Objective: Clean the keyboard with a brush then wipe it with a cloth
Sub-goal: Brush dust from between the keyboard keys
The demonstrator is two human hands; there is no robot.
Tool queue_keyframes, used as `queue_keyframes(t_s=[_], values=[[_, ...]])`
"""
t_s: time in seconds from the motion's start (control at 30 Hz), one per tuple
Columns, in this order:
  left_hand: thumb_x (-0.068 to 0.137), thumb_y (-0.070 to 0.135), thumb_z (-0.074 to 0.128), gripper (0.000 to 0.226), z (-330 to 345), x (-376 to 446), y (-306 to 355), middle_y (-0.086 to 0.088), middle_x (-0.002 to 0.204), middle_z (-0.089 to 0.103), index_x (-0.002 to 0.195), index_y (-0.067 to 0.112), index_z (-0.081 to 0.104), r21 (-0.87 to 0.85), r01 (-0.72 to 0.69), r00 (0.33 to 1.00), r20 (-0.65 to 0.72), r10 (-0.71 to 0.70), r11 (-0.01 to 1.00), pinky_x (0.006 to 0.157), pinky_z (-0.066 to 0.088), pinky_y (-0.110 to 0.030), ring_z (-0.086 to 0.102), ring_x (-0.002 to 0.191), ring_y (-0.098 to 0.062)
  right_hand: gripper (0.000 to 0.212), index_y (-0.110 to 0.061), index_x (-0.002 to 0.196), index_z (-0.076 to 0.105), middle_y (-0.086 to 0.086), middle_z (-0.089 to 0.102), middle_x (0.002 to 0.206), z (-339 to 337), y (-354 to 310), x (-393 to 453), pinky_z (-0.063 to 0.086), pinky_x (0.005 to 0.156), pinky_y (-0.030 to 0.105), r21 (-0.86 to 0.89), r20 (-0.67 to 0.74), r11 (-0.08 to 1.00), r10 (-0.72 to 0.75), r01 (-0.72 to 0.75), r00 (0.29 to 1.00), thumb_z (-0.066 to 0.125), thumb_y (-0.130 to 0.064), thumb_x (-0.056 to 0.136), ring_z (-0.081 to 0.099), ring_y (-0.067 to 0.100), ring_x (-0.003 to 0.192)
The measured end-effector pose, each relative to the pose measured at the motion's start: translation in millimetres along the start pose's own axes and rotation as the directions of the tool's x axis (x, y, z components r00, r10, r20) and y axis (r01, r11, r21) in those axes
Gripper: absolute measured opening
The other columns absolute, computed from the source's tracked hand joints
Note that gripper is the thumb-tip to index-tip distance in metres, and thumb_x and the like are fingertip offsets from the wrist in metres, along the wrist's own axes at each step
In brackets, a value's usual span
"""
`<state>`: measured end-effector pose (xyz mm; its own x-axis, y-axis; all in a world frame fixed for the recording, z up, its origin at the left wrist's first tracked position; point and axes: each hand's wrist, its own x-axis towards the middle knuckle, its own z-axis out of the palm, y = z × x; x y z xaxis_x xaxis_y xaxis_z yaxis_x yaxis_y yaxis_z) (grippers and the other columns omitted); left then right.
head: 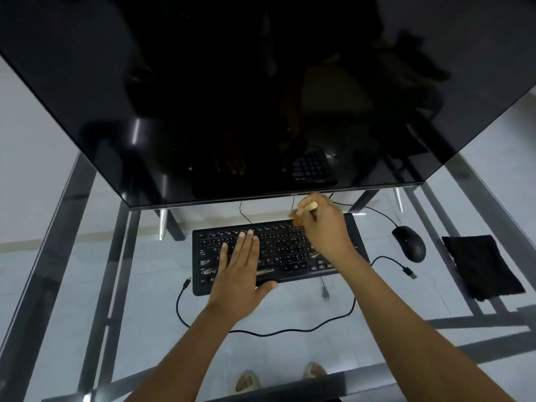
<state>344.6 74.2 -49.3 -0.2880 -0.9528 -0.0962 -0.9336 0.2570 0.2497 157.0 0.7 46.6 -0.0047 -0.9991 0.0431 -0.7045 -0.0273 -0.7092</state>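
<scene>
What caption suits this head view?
Left hand steadies keyboard; right hand brushes its far edge with a brush.

Around the one keyboard (pixel 278 253) I count: my two hands, the left (pixel 240 271) flat on its keys and the right (pixel 324 227) at its far edge, gripping one brush (pixel 301 213). One mouse (pixel 409 243) lies right of the keyboard and one cloth (pixel 483 266) farther right. One monitor (pixel 232 97) stands behind it, and one loose cable (pixel 261 332) lies in front.
</scene>
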Motion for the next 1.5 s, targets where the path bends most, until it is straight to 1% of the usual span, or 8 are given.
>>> queue_keyframes(t_s=[0.13, 0.27, 0.37, 0.53, 0.87, 1.0, 1.37, 1.5], values=[[0.076, 0.079, 0.01, 0.102, -5, 6, 4, -0.002, 0.156, -0.023, 0.15, 0.012, -0.014, -0.015, 0.027, 0.999, 0.035, -0.027, 1.0, 0.116, -0.013, -0.045, -0.027, 0.142, -0.016, 0.009, -0.013, 0.089, 0.06, 0.002, 0.069, 0.076, -5, 2, -10, 0.052, 0.058, 0.019, -0.051, 0.316, 0.998, 0.057, -0.043, 0.947, 0.053, -0.013, 0.095, 0.066, 0.009, 0.061], [0.073, 0.079, 0.01, 0.104, -6, 9, 10, -0.001, 0.157, -0.023, 0.15, 0.013, -0.014, -0.029, 0.021, 0.999, 0.043, -0.02, 0.999, 0.115, -0.015, -0.044, -0.027, 0.142, -0.016, 0.009, -0.013, 0.086, 0.06, 0.004, 0.066, 0.082, -14, 3, -10, 0.053, 0.061, 0.024, -0.025, 0.014, 1.0, 0.01, -0.009, 1.0, 0.054, -0.011, 0.094, 0.065, 0.015, 0.069], [0.076, 0.078, 0.019, 0.104, -7, 12, 15, -0.001, 0.157, -0.022, 0.15, 0.012, -0.012, -0.056, 0.005, 0.999, 0.05, -0.002, 0.998, 0.115, -0.016, -0.044, -0.026, 0.142, -0.016, 0.005, -0.015, 0.091, 0.061, 0.0, 0.068, 0.081, -17, 3, -14, 0.058, 0.067, 0.027, -0.039, 0.386, 0.998, 0.061, -0.049, 0.92, 0.057, -0.018, 0.094, 0.068, 0.012, 0.071], [0.087, 0.07, 0.038, 0.1, -10, 19, 29, -0.002, 0.157, -0.022, 0.15, 0.012, -0.014, -0.08, 0.014, 0.998, 0.054, -0.009, 0.997, 0.115, -0.016, -0.043, -0.026, 0.142, -0.016, 0.006, -0.012, 0.09, 0.061, -0.003, 0.065, 0.081, -16, 18, -8, 0.045, 0.061, 0.007, 0.036, -0.108, 0.999, 0.01, -0.006, 0.994, 0.056, -0.011, 0.094, 0.061, 0.0, 0.067], [0.087, 0.068, 0.04, 0.099, -5, 31, 53, -0.002, 0.158, -0.02, 0.151, 0.012, -0.011, -0.087, -0.03, 0.995, 0.091, 0.038, 0.996, 0.116, -0.015, -0.044, -0.025, 0.143, -0.016, 0.011, -0.009, 0.091, 0.059, 0.006, 0.071, 0.078, -40, 43, -1, 0.056, 0.068, 0.021, 0.087, 0.063, 0.982, 0.164, -0.17, 0.984, 0.049, -0.011, 0.097, 0.069, 0.012, 0.069], [0.087, 0.068, 0.038, 0.099, -4, 35, 61, -0.002, 0.158, -0.021, 0.151, 0.012, -0.012, -0.07, -0.047, 0.994, 0.097, 0.054, 0.996, 0.116, -0.015, -0.044, -0.027, 0.142, -0.016, 0.01, -0.007, 0.092, 0.057, 0.003, 0.064, 0.077, -58, 54, -1, 0.042, 0.053, 0.006, 0.094, -0.219, 0.98, 0.192, -0.175, 0.957, 0.048, -0.008, 0.097, 0.059, 0.002, 0.059], [0.086, 0.071, 0.038, 0.1, 1, 55, 77, -0.004, 0.158, -0.019, 0.151, 0.011, -0.011, -0.027, -0.085, 0.99, 0.108, 0.087, 0.996, 0.117, -0.012, -0.047, -0.024, 0.143, -0.017, 0.013, -0.006, 0.093, 0.059, 0.004, 0.068, 0.082, -83, 75, -7, 0.056, 0.063, 0.023, -0.001, -0.032, 0.967, 0.254, -0.254, 0.967, 0.048, -0.012, 0.098, 0.066, 0.016, 0.067], [0.085, 0.07, 0.041, 0.101, 3, 56, 79, -0.004, 0.159, -0.017, 0.151, 0.011, -0.008, -0.045, -0.08, 0.99, 0.109, 0.084, 0.996, 0.117, -0.011, -0.047, -0.023, 0.144, -0.017, 0.01, -0.011, 0.093, 0.057, 0.003, 0.067, 0.085, -92, 81, -6, 0.05, 0.063, 0.018, 0.019, -0.205, 0.961, 0.274, -0.277, 0.94, 0.049, -0.013, 0.097, 0.063, 0.012, 0.066]])
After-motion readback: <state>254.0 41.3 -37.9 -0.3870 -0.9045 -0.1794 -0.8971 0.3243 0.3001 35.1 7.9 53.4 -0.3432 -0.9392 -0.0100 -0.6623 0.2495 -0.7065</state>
